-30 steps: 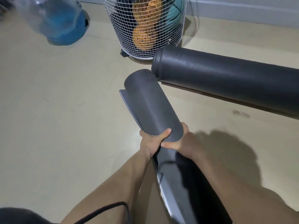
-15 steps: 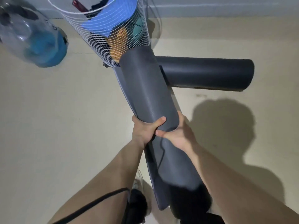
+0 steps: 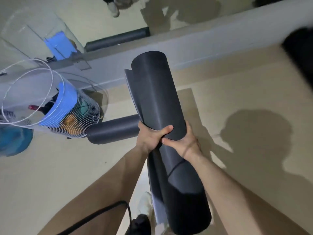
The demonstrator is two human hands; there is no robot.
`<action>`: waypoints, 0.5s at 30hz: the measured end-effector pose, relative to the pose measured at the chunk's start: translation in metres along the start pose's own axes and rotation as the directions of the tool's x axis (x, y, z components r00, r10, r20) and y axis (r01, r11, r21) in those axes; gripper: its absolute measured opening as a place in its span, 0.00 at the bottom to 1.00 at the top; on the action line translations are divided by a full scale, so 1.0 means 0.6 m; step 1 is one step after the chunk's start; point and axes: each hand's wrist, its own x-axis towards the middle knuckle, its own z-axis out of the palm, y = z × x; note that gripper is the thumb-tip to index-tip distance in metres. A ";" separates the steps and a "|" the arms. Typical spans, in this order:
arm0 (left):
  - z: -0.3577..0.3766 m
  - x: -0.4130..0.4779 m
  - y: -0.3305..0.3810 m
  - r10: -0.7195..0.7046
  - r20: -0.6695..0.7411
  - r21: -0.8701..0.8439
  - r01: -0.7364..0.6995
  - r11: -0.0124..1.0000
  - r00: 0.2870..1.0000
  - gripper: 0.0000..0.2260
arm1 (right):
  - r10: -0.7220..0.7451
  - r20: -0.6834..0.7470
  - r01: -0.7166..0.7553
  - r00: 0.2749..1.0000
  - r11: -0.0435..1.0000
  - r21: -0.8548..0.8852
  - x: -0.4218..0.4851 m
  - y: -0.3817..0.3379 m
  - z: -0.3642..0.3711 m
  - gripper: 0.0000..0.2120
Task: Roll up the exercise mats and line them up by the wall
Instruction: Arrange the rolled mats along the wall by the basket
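A dark grey rolled exercise mat (image 3: 157, 95) is held up off the floor, its long axis pointing away from me toward the wall. My left hand (image 3: 150, 138) grips its middle from the left with the thumb over the top. My right hand (image 3: 183, 143) grips it from the right, touching the left hand. The roll's outer flap stands slightly loose along its left side. A second rolled dark mat (image 3: 113, 129) lies on the floor behind my left hand, partly hidden by it.
A white wire basket (image 3: 71, 112) with blue, orange and teal items stands at the left beside the lying mat. A mirror wall (image 3: 118, 17) rises above a grey base ledge. A blue-bottomed clear container (image 3: 15, 141) sits at far left. A dark object (image 3: 299, 53) blurs top right.
The held mat has swung up and to the right, away from the basket. My view has risen, so the mirror wall now shows and the lying mat appears left of my hands.
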 end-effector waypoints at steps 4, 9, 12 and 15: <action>0.154 0.041 0.135 0.060 0.085 0.024 -0.062 0.998 0.995 0.50 | -0.025 -0.105 0.029 0.994 0.999 0.034 0.054 -0.043 -0.181 0.52; 0.391 0.115 0.257 0.107 0.187 0.037 -0.116 0.993 0.977 0.49 | 0.040 -0.224 -0.026 0.974 0.997 0.068 0.157 -0.048 -0.414 0.54; 0.540 0.145 0.320 0.121 0.250 0.053 -0.138 0.989 0.961 0.49 | 0.066 -0.273 -0.038 0.960 0.993 0.108 0.212 -0.030 -0.555 0.52; 0.693 0.175 0.369 0.122 0.297 0.077 -0.151 0.986 0.947 0.50 | 0.075 -0.324 -0.027 0.943 0.989 0.148 0.267 0.003 -0.693 0.44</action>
